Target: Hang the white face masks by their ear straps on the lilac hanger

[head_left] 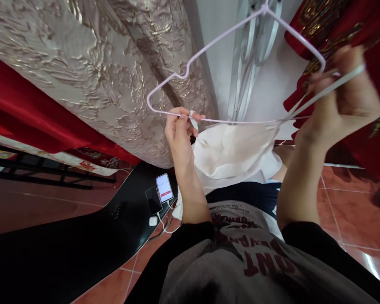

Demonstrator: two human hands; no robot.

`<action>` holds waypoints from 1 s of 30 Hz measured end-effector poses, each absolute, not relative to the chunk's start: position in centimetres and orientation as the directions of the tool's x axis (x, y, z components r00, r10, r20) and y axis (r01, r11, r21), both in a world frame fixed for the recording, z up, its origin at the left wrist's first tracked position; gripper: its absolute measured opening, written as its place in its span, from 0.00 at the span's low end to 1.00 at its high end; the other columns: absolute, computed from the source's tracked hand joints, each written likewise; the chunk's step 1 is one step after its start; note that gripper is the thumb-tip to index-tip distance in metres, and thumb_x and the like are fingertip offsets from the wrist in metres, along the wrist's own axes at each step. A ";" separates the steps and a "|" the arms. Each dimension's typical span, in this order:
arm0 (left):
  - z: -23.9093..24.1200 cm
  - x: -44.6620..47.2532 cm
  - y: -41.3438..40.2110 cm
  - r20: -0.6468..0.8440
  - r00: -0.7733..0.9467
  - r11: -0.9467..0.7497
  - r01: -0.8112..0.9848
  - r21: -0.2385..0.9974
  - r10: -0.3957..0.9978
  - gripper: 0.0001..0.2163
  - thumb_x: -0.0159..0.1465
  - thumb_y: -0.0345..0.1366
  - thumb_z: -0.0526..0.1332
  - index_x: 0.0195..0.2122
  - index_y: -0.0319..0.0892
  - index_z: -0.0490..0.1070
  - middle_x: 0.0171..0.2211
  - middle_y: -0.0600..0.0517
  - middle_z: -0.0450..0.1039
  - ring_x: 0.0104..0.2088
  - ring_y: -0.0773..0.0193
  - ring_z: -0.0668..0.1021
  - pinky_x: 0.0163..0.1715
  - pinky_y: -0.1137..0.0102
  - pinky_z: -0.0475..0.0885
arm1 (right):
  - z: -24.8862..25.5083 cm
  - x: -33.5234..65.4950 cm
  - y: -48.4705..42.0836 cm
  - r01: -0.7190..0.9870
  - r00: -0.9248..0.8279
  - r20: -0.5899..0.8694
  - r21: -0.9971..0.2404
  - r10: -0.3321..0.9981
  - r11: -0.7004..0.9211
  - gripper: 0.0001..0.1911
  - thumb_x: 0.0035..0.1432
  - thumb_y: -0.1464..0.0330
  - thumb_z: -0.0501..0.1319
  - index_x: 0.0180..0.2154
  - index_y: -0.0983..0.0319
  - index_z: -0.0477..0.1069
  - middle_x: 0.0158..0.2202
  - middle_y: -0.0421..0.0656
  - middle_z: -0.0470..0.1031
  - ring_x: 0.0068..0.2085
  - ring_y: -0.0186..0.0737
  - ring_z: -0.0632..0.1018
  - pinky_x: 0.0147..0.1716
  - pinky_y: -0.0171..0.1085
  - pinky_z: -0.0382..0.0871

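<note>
A pale lilac wire hanger (228,40) hangs raised in front of me. My left hand (179,126) pinches a strap of a white garment (234,152) against the hanger's bottom bar. My right hand (342,93), slightly blurred, is closed on the garment's other strap, pulled taut near the hanger's right shoulder. The white garment droops below the bar between both hands.
A beige embossed curtain (98,71) and red drapes (15,109) hang at left. More red fabric (376,139) hangs at right. A phone (164,188) with a white charger cable (160,221) lies on a black surface (82,245). The floor has red tiles (345,215).
</note>
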State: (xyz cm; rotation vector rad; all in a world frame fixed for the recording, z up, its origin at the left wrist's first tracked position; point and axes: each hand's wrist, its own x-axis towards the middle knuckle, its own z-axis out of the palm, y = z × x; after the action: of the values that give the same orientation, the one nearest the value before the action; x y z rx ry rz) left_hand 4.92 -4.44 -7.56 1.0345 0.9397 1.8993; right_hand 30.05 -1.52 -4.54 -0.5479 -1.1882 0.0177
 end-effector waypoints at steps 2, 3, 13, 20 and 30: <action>-7.6 4.9 -4.4 0.343 -0.384 -0.461 -0.278 0.843 0.857 0.05 0.68 0.38 0.64 0.36 0.47 0.69 0.28 0.51 0.76 0.34 0.59 0.84 0.19 0.69 0.60 | -4.5 31.9 -0.6 0.251 0.477 0.844 -0.400 0.246 0.882 0.16 0.62 0.70 0.70 0.48 0.44 0.84 0.51 0.29 0.85 0.56 0.45 0.85 0.57 0.45 0.79; -7.6 4.9 -4.4 0.355 -0.385 -0.475 -0.284 0.833 0.852 0.05 0.68 0.38 0.64 0.36 0.47 0.69 0.28 0.52 0.76 0.34 0.60 0.84 0.19 0.70 0.60 | -4.8 32.8 -0.4 0.265 0.514 0.826 -0.410 0.232 0.873 0.16 0.62 0.69 0.70 0.48 0.43 0.84 0.52 0.27 0.84 0.60 0.45 0.83 0.61 0.45 0.75; -8.0 5.7 -4.6 0.273 -0.331 -0.370 -0.279 0.886 0.903 0.10 0.69 0.45 0.66 0.36 0.48 0.69 0.32 0.49 0.79 0.41 0.57 0.85 0.23 0.71 0.68 | -6.5 29.6 -4.6 0.438 0.403 0.869 -0.460 0.288 0.772 0.06 0.65 0.62 0.69 0.36 0.50 0.86 0.32 0.34 0.85 0.36 0.39 0.85 0.39 0.44 0.80; -8.7 4.8 -5.1 0.323 -0.406 -0.414 -0.158 0.896 0.855 0.13 0.66 0.40 0.68 0.50 0.51 0.70 0.42 0.49 0.84 0.49 0.53 0.85 0.35 0.67 0.76 | -7.2 26.8 -4.6 0.545 -0.087 0.693 -0.568 0.716 0.616 0.10 0.67 0.55 0.65 0.40 0.52 0.83 0.39 0.39 0.86 0.45 0.45 0.83 0.53 0.53 0.77; -8.5 0.9 -3.9 0.541 -0.713 -0.633 0.176 0.754 0.446 0.19 0.64 0.37 0.73 0.53 0.49 0.68 0.40 0.56 0.82 0.43 0.62 0.84 0.61 0.59 0.73 | -8.0 27.6 -4.9 0.609 -0.033 0.741 -0.517 0.671 0.601 0.13 0.70 0.54 0.62 0.37 0.53 0.81 0.36 0.41 0.83 0.42 0.44 0.81 0.51 0.52 0.76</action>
State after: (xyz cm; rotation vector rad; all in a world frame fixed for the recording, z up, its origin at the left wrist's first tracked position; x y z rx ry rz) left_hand 0.90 -3.91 -8.45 1.1059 1.2560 2.4630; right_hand 27.59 -4.90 -8.03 -1.0624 -1.7116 0.0687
